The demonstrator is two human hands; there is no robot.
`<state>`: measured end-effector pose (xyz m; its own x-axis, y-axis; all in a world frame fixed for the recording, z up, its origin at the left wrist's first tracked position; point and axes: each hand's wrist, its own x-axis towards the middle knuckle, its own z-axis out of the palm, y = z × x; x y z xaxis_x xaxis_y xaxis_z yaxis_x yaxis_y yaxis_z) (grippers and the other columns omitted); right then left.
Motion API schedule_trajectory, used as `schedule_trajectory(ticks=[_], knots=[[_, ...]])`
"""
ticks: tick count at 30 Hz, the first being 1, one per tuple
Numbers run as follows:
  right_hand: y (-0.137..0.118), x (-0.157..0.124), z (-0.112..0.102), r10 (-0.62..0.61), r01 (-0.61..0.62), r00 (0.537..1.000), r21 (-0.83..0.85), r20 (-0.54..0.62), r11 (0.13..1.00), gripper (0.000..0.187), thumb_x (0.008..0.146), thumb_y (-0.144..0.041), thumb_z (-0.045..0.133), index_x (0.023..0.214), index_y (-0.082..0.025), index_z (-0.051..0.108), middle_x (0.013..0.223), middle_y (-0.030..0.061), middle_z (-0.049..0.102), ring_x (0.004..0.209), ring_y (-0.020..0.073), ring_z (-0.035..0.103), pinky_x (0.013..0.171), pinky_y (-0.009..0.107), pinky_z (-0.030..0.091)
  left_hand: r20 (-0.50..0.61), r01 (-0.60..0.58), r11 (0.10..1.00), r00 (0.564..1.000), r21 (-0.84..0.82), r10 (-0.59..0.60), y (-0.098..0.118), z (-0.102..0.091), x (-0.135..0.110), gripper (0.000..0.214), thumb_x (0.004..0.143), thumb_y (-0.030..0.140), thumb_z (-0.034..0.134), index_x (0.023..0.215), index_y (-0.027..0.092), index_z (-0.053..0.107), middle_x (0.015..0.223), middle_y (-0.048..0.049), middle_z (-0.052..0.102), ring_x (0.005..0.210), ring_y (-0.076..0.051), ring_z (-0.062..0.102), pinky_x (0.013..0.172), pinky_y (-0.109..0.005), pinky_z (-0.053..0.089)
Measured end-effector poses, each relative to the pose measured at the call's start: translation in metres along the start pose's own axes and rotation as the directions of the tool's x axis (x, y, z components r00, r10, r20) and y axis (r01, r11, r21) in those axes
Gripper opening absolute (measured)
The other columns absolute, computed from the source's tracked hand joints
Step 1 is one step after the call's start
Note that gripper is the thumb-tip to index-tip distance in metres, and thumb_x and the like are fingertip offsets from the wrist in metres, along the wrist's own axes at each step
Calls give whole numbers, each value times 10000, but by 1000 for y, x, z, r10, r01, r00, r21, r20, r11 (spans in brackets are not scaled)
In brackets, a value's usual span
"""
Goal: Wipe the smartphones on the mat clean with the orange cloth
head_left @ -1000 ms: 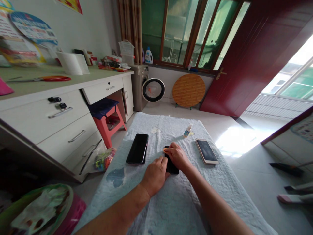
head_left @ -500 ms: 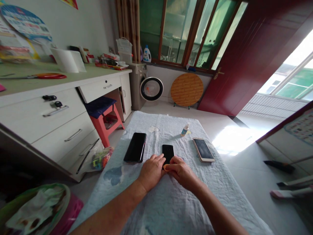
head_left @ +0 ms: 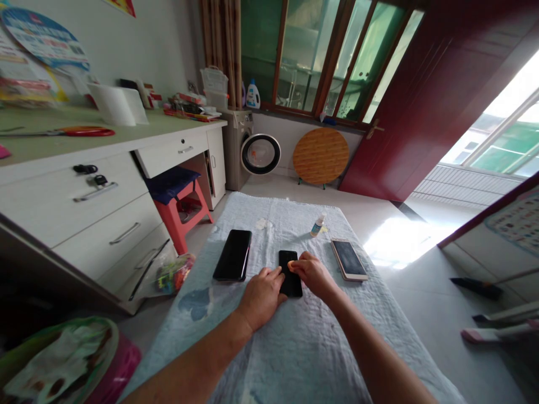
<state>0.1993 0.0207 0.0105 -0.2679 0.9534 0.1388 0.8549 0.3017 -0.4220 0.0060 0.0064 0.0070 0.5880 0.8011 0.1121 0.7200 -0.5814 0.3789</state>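
Observation:
In the middle of the cloth-covered table lies a black smartphone [head_left: 290, 287], its back facing up as far as I can tell. My left hand [head_left: 261, 294] grips its left edge, fingers on the upper side and thumb near the bottom corner. Pinched in my right hand [head_left: 314, 275] is a small orange cloth [head_left: 291, 266], pressed on the phone's upper part; the fingers hide most of it. A larger black phone [head_left: 233, 255] lies to the left. On the right lies a gold-framed phone [head_left: 348, 259], screen up. A small spray bottle [head_left: 318, 224] stands beyond my right hand.
A pale blue quilted cloth [head_left: 236, 359] covers the table. Left are a white desk [head_left: 101, 207], a red stool [head_left: 181, 207] and a waste bin [head_left: 126, 359]. A washing machine [head_left: 238, 151], a folded round table [head_left: 320, 156] and a red door [head_left: 404, 101] stand behind.
My right hand has moved the orange cloth up from the phone's bottom end to its upper part. The left hand stays at the phone's left edge.

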Motion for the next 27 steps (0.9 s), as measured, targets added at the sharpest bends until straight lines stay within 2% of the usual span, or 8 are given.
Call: schedule_trajectory(ticks=[5,10,19,23,27], knots=[[9,31,5,82,-85,995,-55,-58,995,201,907,-221,536,889,-209,736,836,24,563,807,129,542,768,225,378,-16,-8,1000,1000,2,8,-1,1,0,377,810,267,697,1170,179,626,1308,-63,592,1126,-273,540,1002,-389,453],[4,35,11,124,-133,986,-76,-115,988,206,900,-197,531,897,-207,737,848,34,573,823,137,543,769,226,378,-7,-9,1000,1000,-4,9,-1,2,0,393,807,266,699,1182,179,618,1314,-65,587,1125,-273,536,998,-390,451],[-18,-12,6,14,-14,999,9,-37,1000,224,933,-224,502,892,-225,722,847,14,545,776,115,530,722,216,382,12,21,999,1000,-46,-21,0,-1,0,477,816,235,679,1269,177,539,1301,-70,594,1165,-254,525,994,-369,442],[-26,-35,2,-44,43,999,60,17,997,200,922,-214,517,888,-230,714,858,12,539,791,120,526,742,224,387,30,18,999,999,-31,-17,-2,0,1,410,831,244,659,1229,179,581,1358,-83,555,1204,-264,507,1006,-381,434],[-26,-50,-7,-37,32,997,83,63,996,194,888,-148,533,882,-235,706,872,10,545,806,121,528,736,219,381,33,11,1000,999,-10,-11,-2,-1,0,404,833,252,654,1226,181,597,1370,-83,547,1216,-270,498,1010,-386,433]])
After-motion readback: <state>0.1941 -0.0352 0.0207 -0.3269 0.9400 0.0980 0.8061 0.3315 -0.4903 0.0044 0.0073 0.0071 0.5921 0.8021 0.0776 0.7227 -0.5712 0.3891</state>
